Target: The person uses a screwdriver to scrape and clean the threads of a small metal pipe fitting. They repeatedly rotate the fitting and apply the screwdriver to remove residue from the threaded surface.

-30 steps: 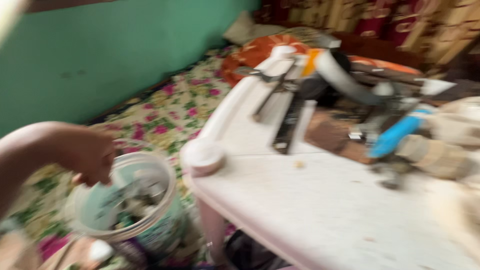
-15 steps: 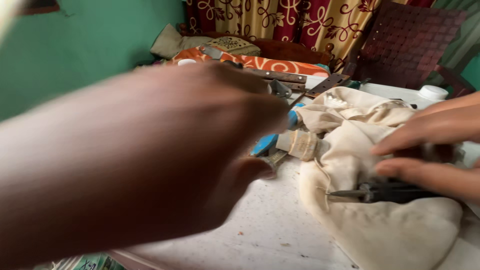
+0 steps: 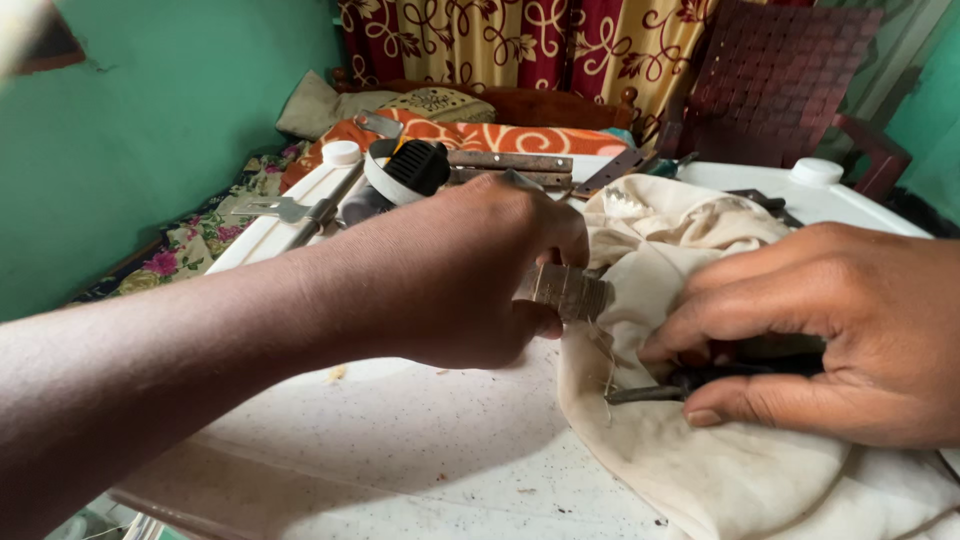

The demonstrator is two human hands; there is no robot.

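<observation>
Left hand point(image 3: 470, 270) closed in a fist round a small brush point(image 3: 568, 291), bristle end poking out right of the thumb, just at the left edge of the cream cloth point(image 3: 700, 460). Right hand point(image 3: 830, 335) curled, fingers pinching a dark metal tool point(image 3: 650, 392) against the cloth; tool mostly hidden under the fingers. Cloth is bunched on the right side of the white speckled table point(image 3: 400, 450). Far left on the table: metal bars point(image 3: 505, 162) and a round black-and-white part point(image 3: 405, 168).

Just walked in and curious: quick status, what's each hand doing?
Left hand gripping a brush. Right hand pinning a dark metal tool in a cream cloth. Nothing blocking.
</observation>
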